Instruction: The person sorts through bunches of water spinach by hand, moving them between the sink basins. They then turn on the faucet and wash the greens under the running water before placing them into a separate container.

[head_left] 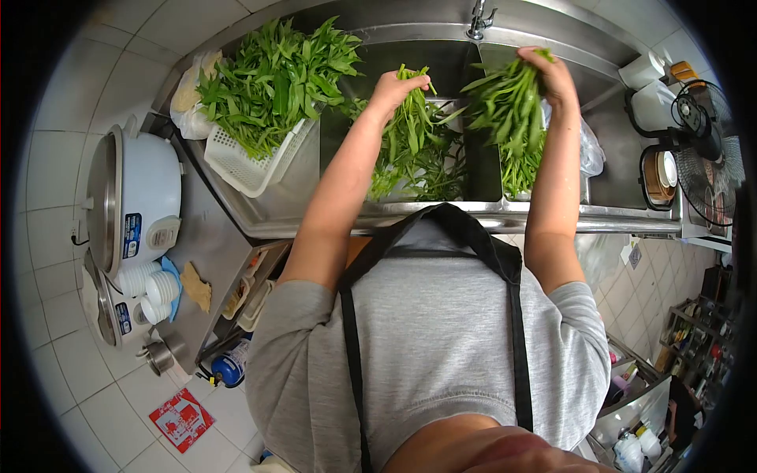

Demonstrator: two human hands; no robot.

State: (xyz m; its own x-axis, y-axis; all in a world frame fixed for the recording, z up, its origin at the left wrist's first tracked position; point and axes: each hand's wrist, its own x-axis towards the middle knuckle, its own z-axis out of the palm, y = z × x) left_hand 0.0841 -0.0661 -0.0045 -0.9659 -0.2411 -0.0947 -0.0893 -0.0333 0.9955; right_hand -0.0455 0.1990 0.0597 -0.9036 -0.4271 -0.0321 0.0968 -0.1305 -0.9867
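Observation:
Leafy green stems (412, 134) hang from my left hand (400, 91), which is closed round their upper ends over the left sink basin (378, 59). My right hand (552, 75) grips another bunch of greens (509, 94) above the right basin, its leaves hanging down and to the left. Below that bunch, more greens (522, 165) lie in the right basin. Loose greens (441, 169) also lie in the left basin under my left hand. At the left, a white plastic basket (256, 169) carries a large heap of leafy greens (280, 75).
A faucet (478, 24) rises behind the basins. Left of the sink stand a large rice cooker (142, 197) and stacked white bowls (162, 288). A clear plastic bag (590, 150) lies right of my right forearm, with a fan (710, 150) farther right.

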